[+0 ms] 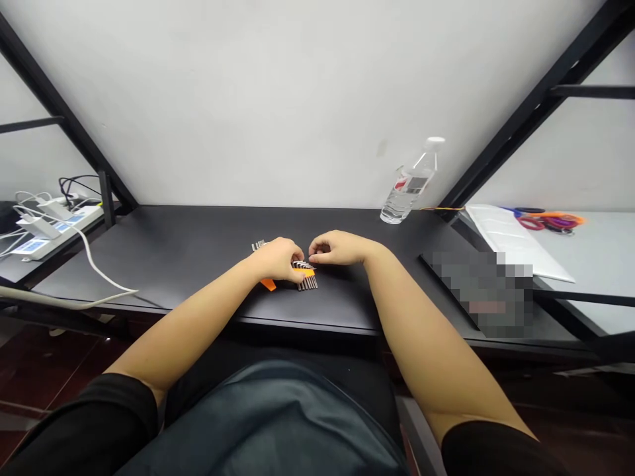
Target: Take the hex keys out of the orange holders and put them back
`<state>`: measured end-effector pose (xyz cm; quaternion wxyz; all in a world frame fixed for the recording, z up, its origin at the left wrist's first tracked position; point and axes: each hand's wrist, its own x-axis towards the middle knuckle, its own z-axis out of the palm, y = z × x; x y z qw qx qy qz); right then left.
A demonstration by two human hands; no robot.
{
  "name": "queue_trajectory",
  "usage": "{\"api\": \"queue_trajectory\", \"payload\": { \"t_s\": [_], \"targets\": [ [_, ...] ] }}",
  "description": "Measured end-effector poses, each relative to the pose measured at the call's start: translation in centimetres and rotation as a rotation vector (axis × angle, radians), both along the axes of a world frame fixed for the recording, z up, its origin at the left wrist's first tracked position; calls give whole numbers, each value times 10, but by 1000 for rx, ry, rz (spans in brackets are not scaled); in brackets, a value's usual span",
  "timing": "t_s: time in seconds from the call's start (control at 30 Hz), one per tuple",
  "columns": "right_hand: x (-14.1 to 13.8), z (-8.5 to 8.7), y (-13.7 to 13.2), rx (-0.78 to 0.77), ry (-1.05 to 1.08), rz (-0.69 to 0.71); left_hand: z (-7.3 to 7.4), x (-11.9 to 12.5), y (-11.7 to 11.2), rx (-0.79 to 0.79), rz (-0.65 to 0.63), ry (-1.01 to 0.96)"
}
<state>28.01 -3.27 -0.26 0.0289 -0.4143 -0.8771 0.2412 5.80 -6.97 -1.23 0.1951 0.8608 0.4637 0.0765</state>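
An orange holder (303, 272) carrying several grey hex keys (308, 283) is on the black desk, in the grip of my left hand (280, 259). My left thumb lies along its near side, and the palm hides its middle. Bent key ends (258, 244) stick out past the back of that hand, and an orange end piece (268, 284) shows below it. Just right of the holder, my right hand (340, 248) is closed with its fingers curled and pinched close to the key tips. Whatever is in that pinch, if anything, is hidden.
A clear water bottle (409, 185) stands by the wall at back right. On the right lie a dark flat blurred object (481, 291), a white padded envelope (520, 241) and scissors (533, 223). A power strip (59, 233) with cables sits left; one white cable (92, 258) crosses the desk edge.
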Motion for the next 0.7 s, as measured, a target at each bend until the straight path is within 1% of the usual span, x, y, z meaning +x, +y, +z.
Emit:
{"api": "queue_trajectory", "payload": {
  "t_s": [0.07,0.13,0.27,0.33,0.4,0.47,0.5,0.57,0.63,0.7],
  "targets": [
    [1,-1,1,17,-4,-3,-1,0,0,4,9,0],
    [1,-1,1,31,-22,-12,-4,1,1,25,49,1],
    [-3,-1,0,42,-40,-38,-12,7,7,128,240,24],
    [-7,-2,-1,76,-43,-70,-13,7,13,143,273,-7],
    [-11,-4,-1,125,-53,-93,-10,1,19,120,254,-69],
    [-12,-7,1,153,-64,-92,-3,-11,22,108,250,-118],
    [-9,-8,3,153,-65,-89,1,-19,21,103,267,-128],
    [0,-9,8,143,-60,-92,10,-37,12,111,302,-126],
    [11,-10,14,142,-60,-107,14,-51,-7,153,329,-114],
    [16,-10,16,179,-60,-127,10,-62,-35,216,265,-73]
  ]
}}
